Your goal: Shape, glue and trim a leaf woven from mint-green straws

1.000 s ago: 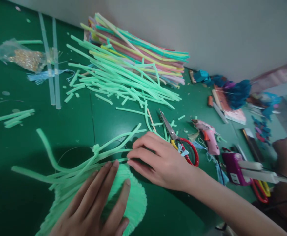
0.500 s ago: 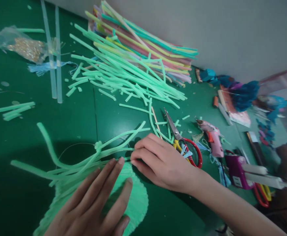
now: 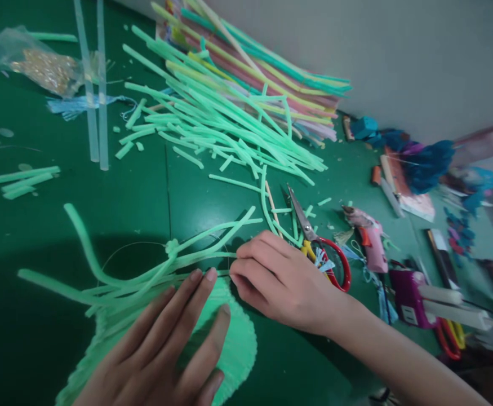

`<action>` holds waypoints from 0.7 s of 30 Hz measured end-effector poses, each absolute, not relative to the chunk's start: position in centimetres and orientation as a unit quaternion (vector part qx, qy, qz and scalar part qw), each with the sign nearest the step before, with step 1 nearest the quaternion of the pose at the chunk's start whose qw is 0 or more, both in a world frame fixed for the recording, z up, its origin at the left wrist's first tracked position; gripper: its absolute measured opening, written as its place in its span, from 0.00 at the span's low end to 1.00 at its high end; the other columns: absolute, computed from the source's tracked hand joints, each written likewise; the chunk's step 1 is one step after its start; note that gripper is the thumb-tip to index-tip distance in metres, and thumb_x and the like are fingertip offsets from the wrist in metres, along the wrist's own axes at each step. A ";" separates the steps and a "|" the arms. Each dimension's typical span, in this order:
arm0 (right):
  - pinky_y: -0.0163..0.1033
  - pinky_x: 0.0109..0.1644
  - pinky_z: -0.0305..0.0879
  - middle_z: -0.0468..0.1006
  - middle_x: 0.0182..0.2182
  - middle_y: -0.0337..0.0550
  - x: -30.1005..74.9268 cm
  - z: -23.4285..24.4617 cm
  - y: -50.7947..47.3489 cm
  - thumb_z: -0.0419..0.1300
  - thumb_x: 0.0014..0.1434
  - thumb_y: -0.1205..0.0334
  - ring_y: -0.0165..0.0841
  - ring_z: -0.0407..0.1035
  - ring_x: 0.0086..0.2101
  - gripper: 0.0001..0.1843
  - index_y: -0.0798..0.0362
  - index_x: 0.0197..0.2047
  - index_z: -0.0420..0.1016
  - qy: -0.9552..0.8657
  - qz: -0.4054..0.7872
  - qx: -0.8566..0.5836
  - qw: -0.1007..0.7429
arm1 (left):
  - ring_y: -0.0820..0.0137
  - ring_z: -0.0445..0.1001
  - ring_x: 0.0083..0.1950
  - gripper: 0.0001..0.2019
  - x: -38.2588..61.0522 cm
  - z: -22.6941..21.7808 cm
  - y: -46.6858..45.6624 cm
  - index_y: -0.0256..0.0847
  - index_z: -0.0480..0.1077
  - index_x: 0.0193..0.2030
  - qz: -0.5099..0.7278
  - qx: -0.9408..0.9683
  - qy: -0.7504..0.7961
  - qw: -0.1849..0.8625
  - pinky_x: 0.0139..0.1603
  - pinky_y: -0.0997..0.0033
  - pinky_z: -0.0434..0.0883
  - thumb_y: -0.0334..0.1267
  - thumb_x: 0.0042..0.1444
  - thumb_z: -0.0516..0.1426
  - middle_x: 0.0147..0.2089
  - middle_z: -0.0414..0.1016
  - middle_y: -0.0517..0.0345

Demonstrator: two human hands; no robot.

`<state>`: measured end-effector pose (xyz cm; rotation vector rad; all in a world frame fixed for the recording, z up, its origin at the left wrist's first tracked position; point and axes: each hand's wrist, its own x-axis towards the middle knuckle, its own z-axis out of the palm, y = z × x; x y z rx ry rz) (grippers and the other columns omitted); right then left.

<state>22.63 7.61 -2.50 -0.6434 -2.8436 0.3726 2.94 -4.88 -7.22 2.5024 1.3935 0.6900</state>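
Note:
My left hand (image 3: 165, 349) lies flat, fingers stretched out, on a rounded light-green piece (image 3: 241, 344) built from pipe cleaners. Its fingertips press near the upper edge of that piece. My right hand (image 3: 286, 282) pinches the right end of a thin green pipe cleaner (image 3: 206, 258) that runs along this edge; the very tip is hidden in the fingers. Loose green stems (image 3: 56, 287) stick out to the left, and a small green knot (image 3: 172, 247) sits above them. A thin wire (image 3: 123, 246) curves beside the knot.
Behind my hands lies a heap of green pipe cleaners (image 3: 229, 124), with multicoloured bundles at the wall. Red-and-yellow scissors (image 3: 303, 217) lie just beyond my right hand. Further right are a pink glue gun (image 3: 373, 242) and a purple box (image 3: 409, 296). Two clear glue sticks (image 3: 102, 101) lie left.
The view has shifted slightly, so the table things sit a little further right or higher. Both hands keep nearly the same pose on the green piece.

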 end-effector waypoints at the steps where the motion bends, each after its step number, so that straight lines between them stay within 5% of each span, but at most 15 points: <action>1: 0.43 0.40 0.69 0.76 0.32 0.50 22.7 -2.5 7.4 0.57 0.65 0.71 0.37 0.66 0.36 0.08 0.62 0.35 0.77 -0.963 0.124 -0.218 0.102 | 0.55 0.53 0.74 0.28 2.9 -7.2 -4.9 0.42 0.67 0.63 0.232 0.845 0.472 0.099 0.72 0.58 0.46 0.51 0.59 0.59 0.73 0.56 0.40; 17: 0.45 0.39 0.70 0.78 0.34 0.55 21.9 -2.8 6.4 0.56 0.64 0.75 0.40 0.68 0.36 0.09 0.66 0.38 0.78 -0.961 0.126 -0.215 0.118 | 0.56 0.48 0.76 0.22 2.6 -6.8 -4.7 0.41 0.69 0.62 0.225 0.848 0.466 0.109 0.73 0.59 0.44 0.43 0.62 0.56 0.72 0.58 0.39; 21: 0.38 0.38 0.70 0.77 0.36 0.48 22.1 -2.2 4.6 0.61 0.63 0.69 0.33 0.70 0.34 0.06 0.60 0.43 0.78 -0.887 0.210 -0.332 0.244 | 0.53 0.48 0.75 0.23 2.5 -6.5 -4.6 0.39 0.68 0.62 0.227 0.858 0.452 0.089 0.73 0.59 0.44 0.38 0.60 0.57 0.71 0.59 0.39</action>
